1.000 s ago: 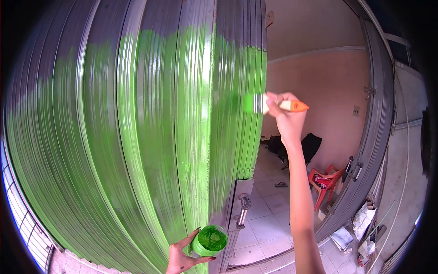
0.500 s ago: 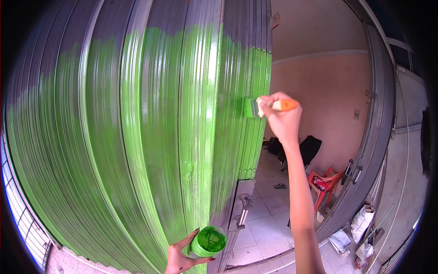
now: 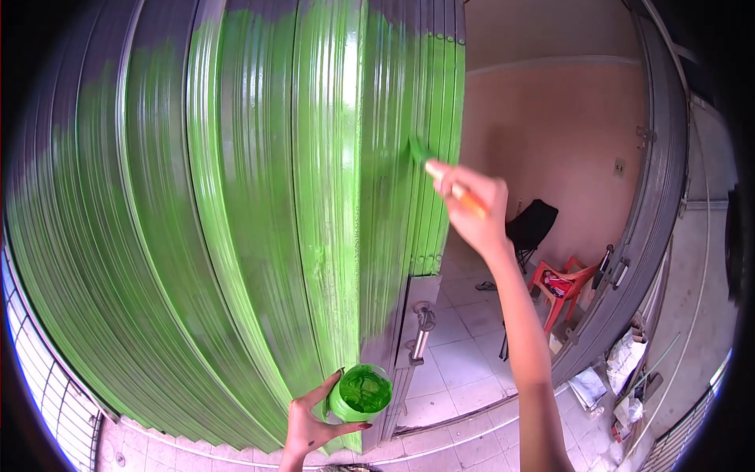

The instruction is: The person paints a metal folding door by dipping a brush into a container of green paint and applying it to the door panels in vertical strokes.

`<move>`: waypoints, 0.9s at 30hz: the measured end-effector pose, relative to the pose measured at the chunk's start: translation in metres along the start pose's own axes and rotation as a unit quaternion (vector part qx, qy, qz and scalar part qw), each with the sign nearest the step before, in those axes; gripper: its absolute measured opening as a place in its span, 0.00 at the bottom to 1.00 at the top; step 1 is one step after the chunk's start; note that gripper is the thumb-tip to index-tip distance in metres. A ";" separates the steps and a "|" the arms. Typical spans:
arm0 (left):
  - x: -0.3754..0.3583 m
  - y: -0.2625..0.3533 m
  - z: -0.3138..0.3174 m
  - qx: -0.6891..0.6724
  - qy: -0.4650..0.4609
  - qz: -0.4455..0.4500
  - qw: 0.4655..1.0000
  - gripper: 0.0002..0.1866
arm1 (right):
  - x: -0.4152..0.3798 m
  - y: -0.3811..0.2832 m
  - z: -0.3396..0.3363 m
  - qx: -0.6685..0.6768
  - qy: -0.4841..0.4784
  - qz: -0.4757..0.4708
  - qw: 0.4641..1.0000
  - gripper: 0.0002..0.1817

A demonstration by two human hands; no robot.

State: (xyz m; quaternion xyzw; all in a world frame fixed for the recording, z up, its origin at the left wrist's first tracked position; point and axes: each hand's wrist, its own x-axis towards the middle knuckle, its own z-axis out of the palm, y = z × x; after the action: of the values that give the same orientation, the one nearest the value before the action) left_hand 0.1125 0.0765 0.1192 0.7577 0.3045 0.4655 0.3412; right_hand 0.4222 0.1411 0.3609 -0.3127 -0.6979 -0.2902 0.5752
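A folding metal door [image 3: 259, 197] fills the left and middle, green over most of its ribbed surface and bare grey along the top. My right hand [image 3: 474, 206] grips a paintbrush [image 3: 433, 167] with an orange and cream handle; its green bristles touch the door near its right edge. Low in the middle, my left hand [image 3: 314, 421] holds a clear cup of green paint [image 3: 366, 390] by its side, thumb and fingers around it. A metal handle [image 3: 422, 333] sits on the unpainted lower part of the door's edge.
Beyond the doorway are a pinkish wall [image 3: 558, 126], a black folding chair [image 3: 535, 228], a red plastic chair [image 3: 563, 289] and a sandal [image 3: 485, 285] on the tiles. Bags and papers [image 3: 588, 388] lie at the lower right. A grey door frame [image 3: 657, 181] stands at the right.
The view has tilted down, so the door appears higher. My right hand has turned the brush, its bristles now pointing up and left against the door. My left hand still holds the cup.
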 end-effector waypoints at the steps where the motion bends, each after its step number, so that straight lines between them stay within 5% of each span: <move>1: -0.001 -0.001 0.000 0.002 0.002 -0.002 1.000 0.50 | -0.018 -0.006 -0.004 -0.004 -0.032 0.006 0.999 0.08; 6: -0.005 -0.006 -0.003 0.006 0.006 -0.015 1.000 0.49 | -0.071 -0.014 -0.044 0.044 -0.149 0.049 0.987 0.18; 10: -0.002 -0.009 0.005 0.006 0.000 -0.008 1.000 0.49 | -0.089 -0.003 -0.051 0.099 -0.262 0.087 0.956 0.15; 14: -0.002 -0.005 0.010 0.012 -0.008 0.000 1.000 0.49 | -0.092 0.014 -0.048 0.007 -0.324 0.110 0.940 0.12; 27: -0.004 -0.008 0.008 0.011 0.011 0.001 1.000 0.50 | -0.094 0.009 -0.053 0.010 -0.244 0.040 0.969 0.11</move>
State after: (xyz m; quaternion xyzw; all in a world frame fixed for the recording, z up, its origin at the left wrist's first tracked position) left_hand 0.1174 0.0759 0.1081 0.7567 0.3129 0.4704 0.3291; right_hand 0.4756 0.0971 0.2773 -0.3962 -0.8071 -0.1747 0.4014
